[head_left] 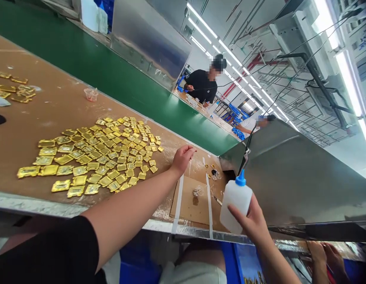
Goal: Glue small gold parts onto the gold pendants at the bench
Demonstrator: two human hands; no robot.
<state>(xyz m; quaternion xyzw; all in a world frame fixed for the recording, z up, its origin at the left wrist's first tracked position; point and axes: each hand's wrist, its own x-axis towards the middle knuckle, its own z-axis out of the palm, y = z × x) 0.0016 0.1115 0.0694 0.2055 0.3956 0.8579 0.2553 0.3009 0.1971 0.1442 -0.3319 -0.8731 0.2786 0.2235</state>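
My right hand [254,221] is wrapped round a white squeeze bottle [234,201] with a blue nozzle cap, held upright above the bench's front edge. Over the bench, just right of the gold pieces, my left hand [183,159] has its fingers curled together; whatever may be between them is too small or hidden to name. Many flat gold metal pieces [102,152] lie spread across the brown bench top to the left. Between my hands, a cardboard sheet [188,197] is taped down with white strips, and a small clear cup [197,191] stands on it.
A green conveyor belt [126,88] runs behind the bench [52,110]. To the right rises a metal panel [304,185]. Small gold rings [209,176] lie near it. A small plastic cup [91,94] stands at the back. Across the belt, a person in black [202,85] works.
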